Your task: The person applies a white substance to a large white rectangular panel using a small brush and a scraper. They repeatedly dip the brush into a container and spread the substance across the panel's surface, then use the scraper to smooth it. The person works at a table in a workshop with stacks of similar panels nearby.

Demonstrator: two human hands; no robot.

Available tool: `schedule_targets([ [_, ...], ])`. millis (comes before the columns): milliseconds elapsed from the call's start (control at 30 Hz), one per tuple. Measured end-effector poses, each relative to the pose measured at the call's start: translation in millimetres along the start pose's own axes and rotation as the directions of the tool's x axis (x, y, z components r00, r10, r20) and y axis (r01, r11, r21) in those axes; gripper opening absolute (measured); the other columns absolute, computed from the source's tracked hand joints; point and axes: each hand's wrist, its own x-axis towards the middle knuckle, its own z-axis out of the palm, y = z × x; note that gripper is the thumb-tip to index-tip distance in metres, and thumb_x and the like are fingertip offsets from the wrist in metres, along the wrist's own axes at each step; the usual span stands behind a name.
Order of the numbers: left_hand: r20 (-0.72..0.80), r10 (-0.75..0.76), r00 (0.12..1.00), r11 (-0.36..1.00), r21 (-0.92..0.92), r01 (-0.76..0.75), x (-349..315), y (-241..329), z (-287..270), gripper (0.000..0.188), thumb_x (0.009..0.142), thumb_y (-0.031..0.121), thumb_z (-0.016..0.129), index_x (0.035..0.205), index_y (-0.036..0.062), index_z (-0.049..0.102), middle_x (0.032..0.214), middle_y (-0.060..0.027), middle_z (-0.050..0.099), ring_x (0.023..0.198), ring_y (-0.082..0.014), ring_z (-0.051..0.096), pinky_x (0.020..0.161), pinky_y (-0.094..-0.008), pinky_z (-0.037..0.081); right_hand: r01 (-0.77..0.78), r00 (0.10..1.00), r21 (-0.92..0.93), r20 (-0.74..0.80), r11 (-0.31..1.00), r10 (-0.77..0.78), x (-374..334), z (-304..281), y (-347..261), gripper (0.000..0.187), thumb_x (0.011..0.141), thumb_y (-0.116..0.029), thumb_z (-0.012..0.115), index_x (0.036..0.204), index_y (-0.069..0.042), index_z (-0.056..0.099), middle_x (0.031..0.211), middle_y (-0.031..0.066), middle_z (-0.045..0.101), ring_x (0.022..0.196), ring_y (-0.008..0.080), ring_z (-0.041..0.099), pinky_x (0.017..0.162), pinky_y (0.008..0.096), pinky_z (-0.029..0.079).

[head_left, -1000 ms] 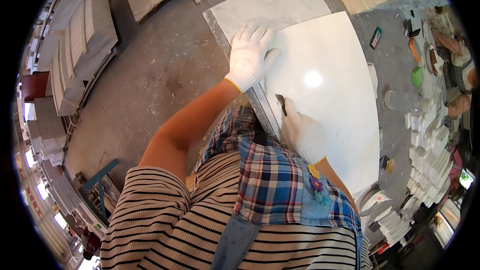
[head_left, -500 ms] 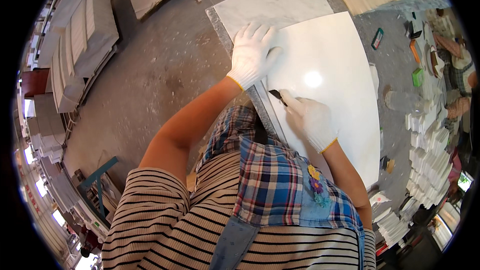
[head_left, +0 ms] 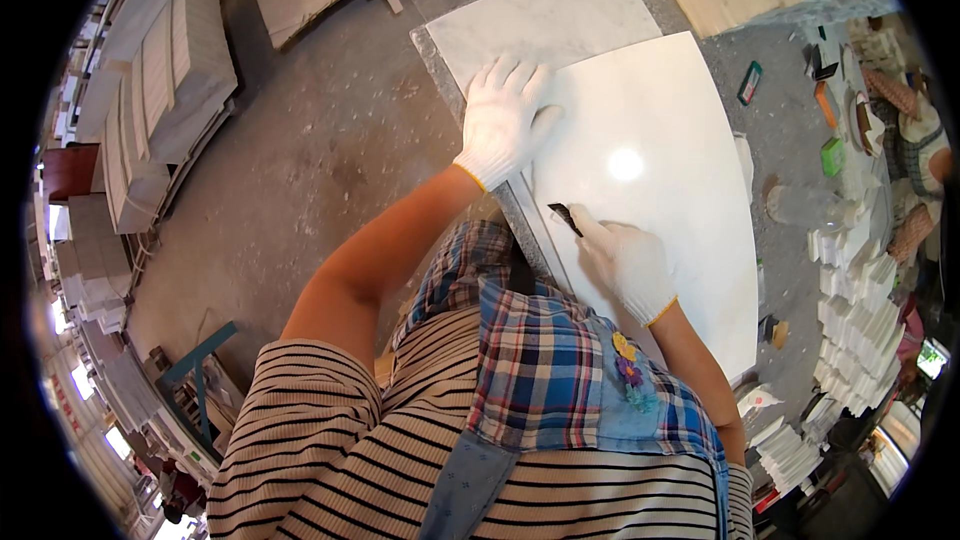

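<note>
A white polished slab (head_left: 685, 120) lies in front of me, overlapping a grey-veined marble slab (head_left: 560, 18) beyond it. My left hand (head_left: 503, 115), in a white knit glove, rests flat near the slab's left corner with its fingers spread. My gloved right hand (head_left: 632, 262) is closed on a small knife (head_left: 565, 219) with a dark, slanted blade. The blade is over the white slab, just in from its left edge; whether it touches the surface I cannot tell. The knife's handle is mostly hidden by the fingers.
A grey worktable (head_left: 785, 130) carries the slabs, with a green-and-white box (head_left: 750, 83), a green block (head_left: 832, 156) and a clear plastic bottle (head_left: 808, 204) to the right. Stacked white stone pieces (head_left: 850, 320) stand farther right, near another person's arm (head_left: 910, 232). Large slabs (head_left: 175, 70) lean at far left.
My right hand has shifted slightly right and nearer to me, taking the knife blade inward from the slab's left edge. The left hand stays flat at the corner.
</note>
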Motion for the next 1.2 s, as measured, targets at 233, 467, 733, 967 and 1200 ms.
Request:
schedule_targets([
  [233,0.015,-0.003,1.000,0.998,-0.061,0.004,-0.1,-1.7,-0.1,0.052,0.087,0.030,0.075,0.132,0.0074,0.065,0.133,-0.0124,0.066,0.133,-0.0391,0.055,0.112,-0.0536,0.043,0.086,0.995,-0.027,-0.037,0.996,-0.087,26.2,-12.4,1.1,0.037,0.096,-0.013,0.063,0.131,-0.022,0.066,0.076,0.0104,0.066,0.072,0.0333,0.068,0.064,0.0477,0.054],
  [467,0.030,-0.005,1.000,0.999,-0.032,0.006,-0.5,-0.6,-2.0,0.053,0.088,0.032,0.074,0.133,0.0069,0.064,0.133,-0.0122,0.066,0.133,-0.0382,0.055,0.111,-0.0534,0.044,0.181,0.983,-0.041,0.035,0.983,-0.180,35.5,-15.6,2.9,0.035,0.094,-0.014,0.063,0.128,-0.022,0.064,0.077,0.0106,0.066,0.073,0.0348,0.068,0.064,0.0489,0.053],
  [733,0.003,0.019,1.000,1.000,-0.025,-0.019,-0.6,-2.4,-2.4,0.054,0.088,0.032,0.074,0.134,0.0068,0.064,0.131,-0.0120,0.067,0.133,-0.0379,0.055,0.111,-0.0533,0.043,0.195,0.980,-0.059,0.059,0.979,-0.192,29.0,-24.0,0.9,0.032,0.093,-0.014,0.064,0.124,-0.023,0.063,0.075,0.0104,0.065,0.071,0.0348,0.068,0.062,0.0496,0.052],
  [967,-0.018,0.019,1.000,0.999,-0.035,-0.020,-1.2,-0.5,-0.8,0.052,0.086,0.031,0.075,0.131,0.0072,0.064,0.128,-0.0113,0.067,0.131,-0.0366,0.056,0.110,-0.0531,0.044,0.185,0.979,-0.057,0.098,0.981,-0.179,16.7,-24.4,3.7,0.032,0.094,-0.013,0.064,0.124,-0.023,0.067,0.075,0.0099,0.066,0.072,0.0340,0.069,0.063,0.0483,0.053],
  [1200,-0.029,0.034,0.999,0.998,-0.044,-0.035,-1.9,-1.7,-0.1,0.050,0.086,0.031,0.075,0.130,0.0077,0.065,0.128,-0.0109,0.067,0.130,-0.0362,0.056,0.109,-0.0520,0.044,0.036,0.990,0.336,-0.143,0.941,0.014,8.0,-16.6,31.3,0.058,0.102,-0.018,0.063,0.159,-0.018,0.053,0.086,0.0128,0.071,0.077,0.0258,0.068,0.075,0.0365,0.056],
])
